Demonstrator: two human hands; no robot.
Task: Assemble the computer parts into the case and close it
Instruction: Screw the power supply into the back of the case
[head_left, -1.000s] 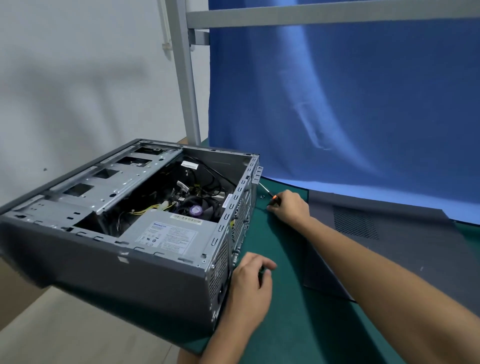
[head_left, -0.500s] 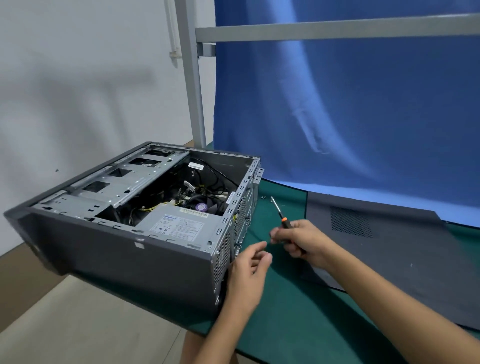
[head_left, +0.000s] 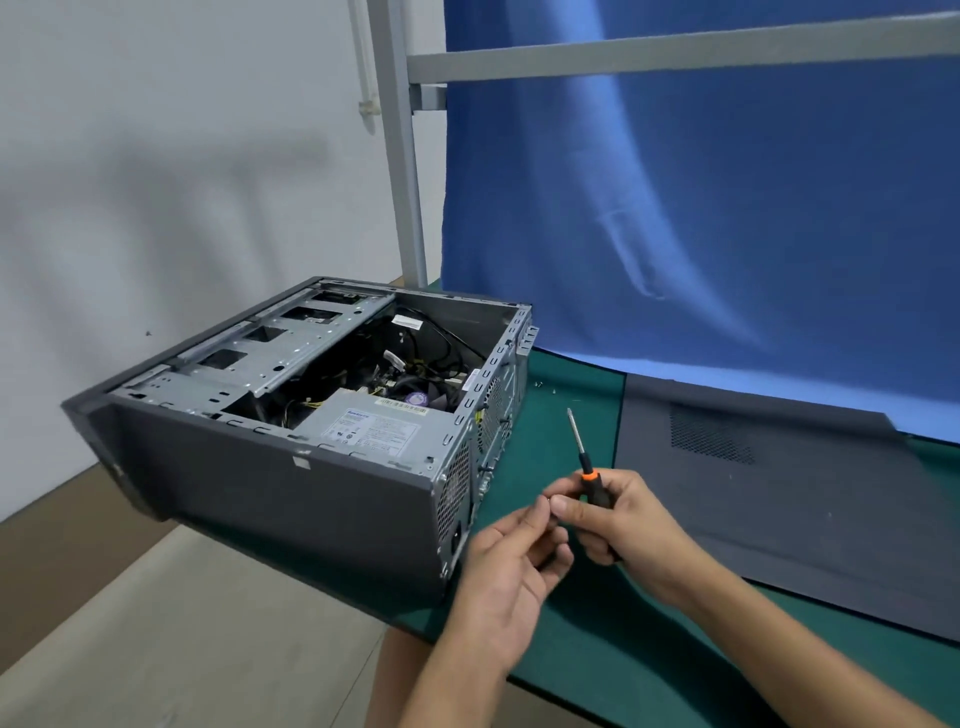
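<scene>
Screwdriver (head_left: 592, 480) stands tip-up, gripped by the right hand (head_left: 623, 525), probably readied for fastening. The left hand (head_left: 511, 566) touches the right; whether it pinches anything, I cannot tell. The open case (head_left: 291, 499) sits just left.

- Screwdriver (head_left: 590, 479): lower handle hidden inside the right hand (head_left: 631, 525).
- Left hand (head_left: 506, 584): whether the fingertips pinch anything is too small to tell.
- Side panel (head_left: 779, 519): cut off at the right edge.

Backdrop, frame and room
A blue cloth (head_left: 727, 208) fills the upper right behind a grey post (head_left: 400, 156) and crossbar (head_left: 675, 52). A white wall (head_left: 156, 156) takes the upper left, pale floor (head_left: 182, 623) the lower left, and a green tabletop (head_left: 587, 670) the lower right.
</scene>
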